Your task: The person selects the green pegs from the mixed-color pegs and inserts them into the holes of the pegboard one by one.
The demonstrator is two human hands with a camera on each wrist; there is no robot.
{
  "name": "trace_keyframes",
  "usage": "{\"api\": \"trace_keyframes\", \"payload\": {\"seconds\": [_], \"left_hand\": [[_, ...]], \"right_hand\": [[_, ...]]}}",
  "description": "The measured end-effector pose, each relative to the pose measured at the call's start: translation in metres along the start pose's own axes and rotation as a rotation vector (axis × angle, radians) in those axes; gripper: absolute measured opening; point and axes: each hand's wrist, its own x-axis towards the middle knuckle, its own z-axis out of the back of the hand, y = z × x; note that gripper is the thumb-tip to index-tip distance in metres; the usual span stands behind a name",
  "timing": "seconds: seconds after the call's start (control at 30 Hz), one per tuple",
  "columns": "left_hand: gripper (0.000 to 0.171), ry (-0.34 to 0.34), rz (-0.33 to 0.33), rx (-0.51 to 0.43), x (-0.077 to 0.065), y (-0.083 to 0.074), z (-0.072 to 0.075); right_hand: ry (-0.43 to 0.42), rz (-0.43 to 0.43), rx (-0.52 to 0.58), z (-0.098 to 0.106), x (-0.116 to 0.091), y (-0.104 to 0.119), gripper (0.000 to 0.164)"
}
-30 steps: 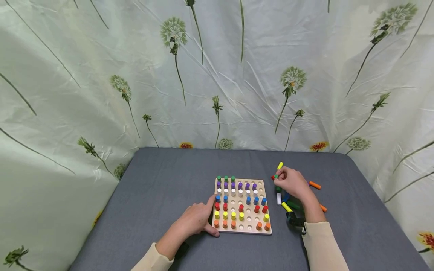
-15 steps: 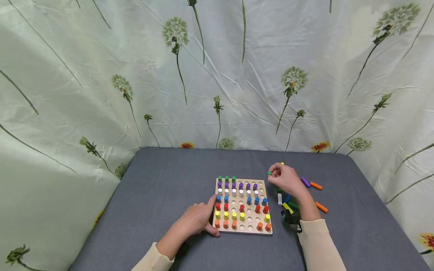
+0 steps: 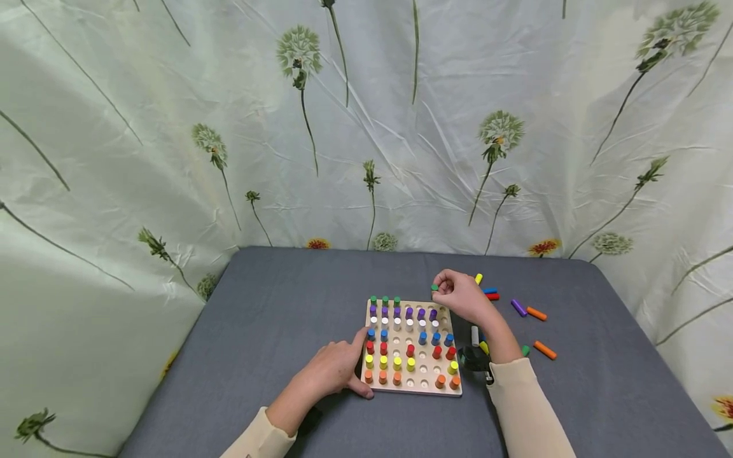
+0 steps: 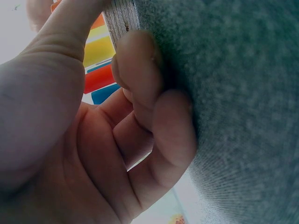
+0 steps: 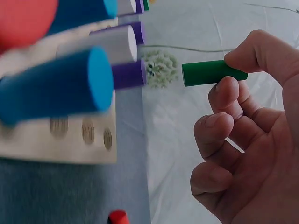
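A square wooden pegboard (image 3: 412, 346) lies on the grey table, its rows filled in part with green, purple, white, blue, red, yellow and orange pegs. My right hand (image 3: 458, 298) hovers over the board's far right corner and pinches a green peg (image 3: 434, 287) (image 5: 210, 73) between thumb and forefinger. In the right wrist view the purple pegs (image 5: 128, 74) and empty holes (image 5: 88, 131) lie just left of that peg. My left hand (image 3: 335, 369) rests on the table against the board's left edge (image 4: 122, 16), fingers curled loosely, holding nothing.
Loose pegs lie right of the board: yellow (image 3: 478, 278), blue (image 3: 490, 291), red (image 3: 492, 297), purple (image 3: 518, 308), two orange (image 3: 536, 313) (image 3: 544, 350) and a white one (image 3: 474, 335). A flower-print curtain (image 3: 366, 127) hangs behind the table.
My right hand lifted the green peg from the loose pile and carried it left, to above the board's far right corner. The left hand stayed put.
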Motion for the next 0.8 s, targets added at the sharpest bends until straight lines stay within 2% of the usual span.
{"api": "trace_keyframes", "payload": {"seconds": [0.3,0.8], "left_hand": [[0.125,0.010,0.018,-0.005,0.000,-0.002,0.000],[0.124,0.000,0.005,0.018,-0.001,-0.002,0.000]], "right_hand": [[0.057,0.005,0.004,-0.013,0.012,0.008,0.019],[0.084,0.064,-0.007,-0.021,0.015,0.028,0.015]]}}
